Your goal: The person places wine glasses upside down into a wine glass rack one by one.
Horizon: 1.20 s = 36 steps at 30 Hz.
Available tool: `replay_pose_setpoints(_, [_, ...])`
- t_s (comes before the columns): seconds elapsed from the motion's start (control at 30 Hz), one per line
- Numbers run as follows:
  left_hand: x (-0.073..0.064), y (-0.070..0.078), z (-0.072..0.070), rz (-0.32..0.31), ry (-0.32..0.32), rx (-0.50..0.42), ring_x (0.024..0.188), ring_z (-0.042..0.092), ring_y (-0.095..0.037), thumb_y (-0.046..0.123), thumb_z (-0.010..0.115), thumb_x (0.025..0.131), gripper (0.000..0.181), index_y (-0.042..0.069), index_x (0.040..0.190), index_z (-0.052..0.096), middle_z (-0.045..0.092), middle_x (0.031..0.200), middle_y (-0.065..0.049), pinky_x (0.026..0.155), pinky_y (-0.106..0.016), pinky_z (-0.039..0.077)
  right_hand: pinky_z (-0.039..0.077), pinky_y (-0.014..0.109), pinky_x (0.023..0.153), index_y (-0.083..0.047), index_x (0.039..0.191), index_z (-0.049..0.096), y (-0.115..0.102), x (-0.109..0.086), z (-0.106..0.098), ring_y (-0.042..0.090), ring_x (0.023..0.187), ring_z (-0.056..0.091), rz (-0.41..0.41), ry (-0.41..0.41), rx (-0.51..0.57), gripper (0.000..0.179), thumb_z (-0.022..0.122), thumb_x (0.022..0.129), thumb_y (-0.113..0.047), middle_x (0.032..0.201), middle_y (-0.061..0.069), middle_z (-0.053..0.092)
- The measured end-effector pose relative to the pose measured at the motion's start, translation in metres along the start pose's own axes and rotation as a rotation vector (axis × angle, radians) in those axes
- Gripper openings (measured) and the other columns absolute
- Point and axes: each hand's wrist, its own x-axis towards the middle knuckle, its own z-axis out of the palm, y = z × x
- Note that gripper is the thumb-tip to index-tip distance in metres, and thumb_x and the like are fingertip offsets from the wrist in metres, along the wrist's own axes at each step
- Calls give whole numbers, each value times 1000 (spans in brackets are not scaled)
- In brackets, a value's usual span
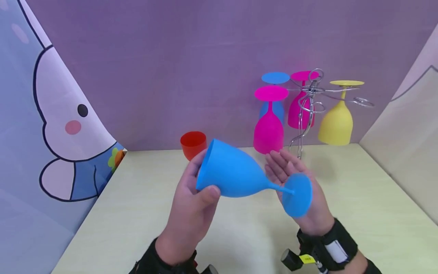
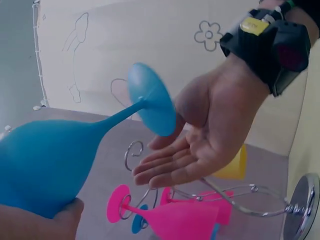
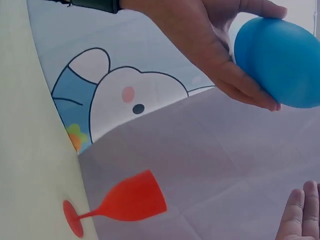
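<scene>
A blue plastic goblet [image 1: 236,169] is held tilted on its side above the table, its mouth toward the left and its foot toward the right. My left hand [image 1: 195,205] grips the bowl near the rim, thumb in front. Beside the foot, my right hand [image 1: 301,194] is spread palm up with straight fingers, behind the foot in the head view. The left wrist view shows the goblet's foot [image 2: 150,100] close to the right hand [image 2: 205,125]; whether they touch I cannot tell.
A metal goblet rack [image 1: 309,99] stands at the back right. From it hang upside down pink goblets [image 1: 268,133], a blue goblet [image 1: 275,78] and a yellow goblet [image 1: 337,123]. A red goblet [image 3: 132,197] stands upright on the table [image 1: 137,213] near the back wall.
</scene>
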Motion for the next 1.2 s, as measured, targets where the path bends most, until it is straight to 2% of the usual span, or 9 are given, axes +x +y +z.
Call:
replay_pose_setpoints(0.17, [2,-6,1,81,-16,-143,136,33,-38,34,75,85,83,11,149,26,31,149,-14,99,-43,48,36,38,109,-4,137,51,11,1,-2,28,130,50,14,65,36,39,41,105,-24,135,11,57])
replay_pose_setpoints(0.27, [2,-9,1,108,-5,-170,136,33,-39,32,73,87,81,10,148,25,32,148,-15,100,-43,47,35,42,108,-3,133,55,17,1,1,30,126,53,14,78,-17,35,43,104,-19,131,11,61])
replay_pose_setpoints(0.33, [2,-11,2,107,10,-167,136,33,-39,32,72,87,80,11,148,24,32,148,-14,101,-44,46,35,43,109,-3,133,56,19,0,3,31,125,53,-4,53,-69,33,43,104,-12,130,10,62])
replay_pose_setpoints(0.5, [1,-17,4,49,66,-68,136,34,-36,34,72,87,79,16,148,24,33,149,-9,101,-47,46,33,42,111,-6,135,53,18,-3,7,29,129,50,-55,-5,-97,34,44,103,-11,132,8,61])
replay_pose_setpoints(0.6, [1,-20,6,12,87,-28,136,35,-34,34,72,87,78,18,148,26,35,148,-7,101,-49,46,32,40,112,-7,135,54,15,-4,9,28,131,48,-57,22,-49,35,43,103,-16,133,8,61])
replay_pose_setpoints(0.73, [1,-22,10,-35,105,-39,135,36,-33,29,70,89,73,19,148,28,37,147,-5,101,-48,45,28,39,114,-7,136,56,14,-7,14,27,135,44,-58,54,53,37,42,103,-15,135,8,60])
replay_pose_setpoints(0.9, [-1,-23,15,-117,131,-85,135,37,-32,17,66,93,68,19,147,26,37,147,-5,102,-46,44,23,38,116,-6,135,58,14,-10,20,26,136,41,-82,41,136,37,41,103,-15,134,9,60])
replay_pose_setpoints(1.07, [-2,-24,18,-147,141,-122,135,37,-32,14,66,92,68,17,148,25,36,148,-6,103,-45,44,25,37,115,-1,127,63,13,-10,25,25,129,50,-89,79,228,34,41,104,-14,126,11,65])
replay_pose_setpoints(1.2, [-2,-25,19,-148,145,-129,135,37,-32,14,66,92,68,17,147,25,36,148,-6,103,-45,44,27,37,114,-1,122,65,12,-11,27,25,126,53,-84,122,243,34,40,104,-15,122,11,67])
